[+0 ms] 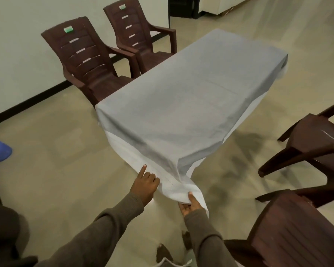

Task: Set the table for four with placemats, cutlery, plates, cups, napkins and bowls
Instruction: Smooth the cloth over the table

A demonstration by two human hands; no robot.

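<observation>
Both hands hold the hanging near corner of the pale grey fabric tablecloth (pixel 181 105): left hand (pixel 145 183) pinches its edge, forefinger extended; right hand (pixel 191 204) grips underneath. A hard tug could drag it askew across the surface, which carries no placemats yet.

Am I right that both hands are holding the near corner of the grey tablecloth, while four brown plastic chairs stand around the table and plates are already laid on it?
Not quite: the head view shows no plates; the tablecloth lies bare. The rest holds: the left hand and right hand hold its near corner, and four brown chairs stand around the table.
</observation>
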